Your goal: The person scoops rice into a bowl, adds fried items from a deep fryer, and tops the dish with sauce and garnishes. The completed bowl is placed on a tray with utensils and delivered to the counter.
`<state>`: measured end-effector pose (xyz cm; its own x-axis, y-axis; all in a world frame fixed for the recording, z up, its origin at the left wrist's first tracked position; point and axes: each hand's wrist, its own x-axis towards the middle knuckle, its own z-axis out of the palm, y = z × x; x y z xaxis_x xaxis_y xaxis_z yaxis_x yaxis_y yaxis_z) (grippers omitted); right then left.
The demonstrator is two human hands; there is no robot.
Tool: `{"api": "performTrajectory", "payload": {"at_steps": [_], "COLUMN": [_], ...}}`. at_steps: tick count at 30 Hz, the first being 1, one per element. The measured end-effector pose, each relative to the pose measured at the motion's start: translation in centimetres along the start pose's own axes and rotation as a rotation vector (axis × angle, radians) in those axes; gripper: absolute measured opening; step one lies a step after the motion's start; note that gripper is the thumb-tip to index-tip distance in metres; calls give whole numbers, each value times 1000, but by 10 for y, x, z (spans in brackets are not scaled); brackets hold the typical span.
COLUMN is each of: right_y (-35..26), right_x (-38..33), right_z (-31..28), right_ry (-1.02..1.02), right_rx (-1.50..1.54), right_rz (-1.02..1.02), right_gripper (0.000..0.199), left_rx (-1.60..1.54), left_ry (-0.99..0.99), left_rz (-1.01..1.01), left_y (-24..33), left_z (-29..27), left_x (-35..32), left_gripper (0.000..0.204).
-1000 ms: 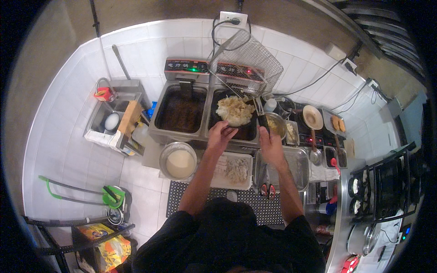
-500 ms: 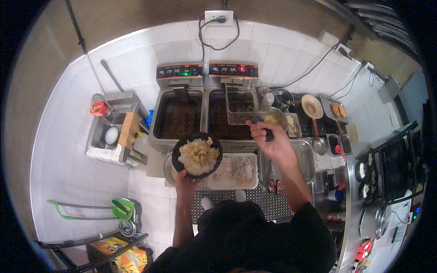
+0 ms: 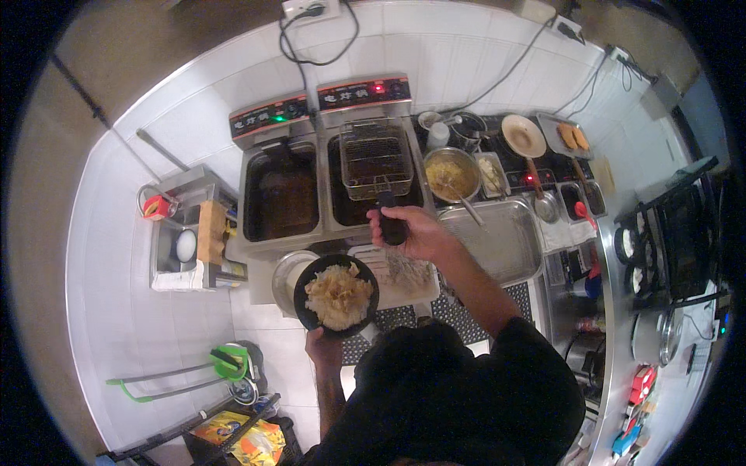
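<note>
My left hand (image 3: 322,347) is closed on the near rim of a black bowl (image 3: 369,312), held up in front of the fryers. White rice topped with pale yellowish chunks (image 3: 339,297) fills it. The black handle (image 3: 393,229) of a wire fry basket (image 3: 378,189) is in my closed right hand (image 3: 420,233). That basket sits over the right-hand vat of dark oil, and I see no food in it. Whether its bottom touches the oil I cannot tell. Left of it is the other fryer vat (image 3: 281,202), also with dark oil.
Right of the basket stand a metal mixing bowl (image 3: 475,167) with yellow batter and a spoon, and a wire-racked tray (image 3: 505,252). A white tray (image 3: 420,291) of pale floured pieces lies below my right hand. A small sink (image 3: 167,260) is at left, a steel counter (image 3: 614,349) at right.
The basket has moved left and is now more level over the right vat, uncovering the mixing bowl. My left hand still holds the bowl of rice. The whole view has shifted and tilted.
</note>
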<state>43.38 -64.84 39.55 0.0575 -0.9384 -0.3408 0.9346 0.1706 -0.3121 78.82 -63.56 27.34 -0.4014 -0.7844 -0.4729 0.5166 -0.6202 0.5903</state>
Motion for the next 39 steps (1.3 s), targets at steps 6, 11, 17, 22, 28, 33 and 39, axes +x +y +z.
{"api": "performTrajectory", "payload": {"at_steps": [6,11,17,22,28,33,39], "right_y": [-45,-82,-114,-144,-144,-130,-137], "right_x": [-63,-69,-58,-64,-52,-56,-78], "right_z": [-79,-185,-245,-253,-279,-248,-232], "right_ry": [425,1215,933,1138,854,671,543], "right_rx": [-1234,-1857,-1667,-1984,-2154,-2034,-1844], "right_rz": [-258,-601,-268,-349,-289,-395,-416], "right_gripper": [50,51,40,29,28,25,24], "left_rx": [-47,28,65,-35,-62,23,192], "left_ry": [-21,-3,63,115,29,144,123], "left_rz": [-38,-85,-52,-24,-39,66,37], "left_y": [-25,-55,-96,-128,-135,-147,-146], "left_z": [5,30,73,66,87,86,99], "left_x": [-3,-3,-2,-3,-17,-21,-27], "left_gripper": [70,73,74,56,75,45,70]}}
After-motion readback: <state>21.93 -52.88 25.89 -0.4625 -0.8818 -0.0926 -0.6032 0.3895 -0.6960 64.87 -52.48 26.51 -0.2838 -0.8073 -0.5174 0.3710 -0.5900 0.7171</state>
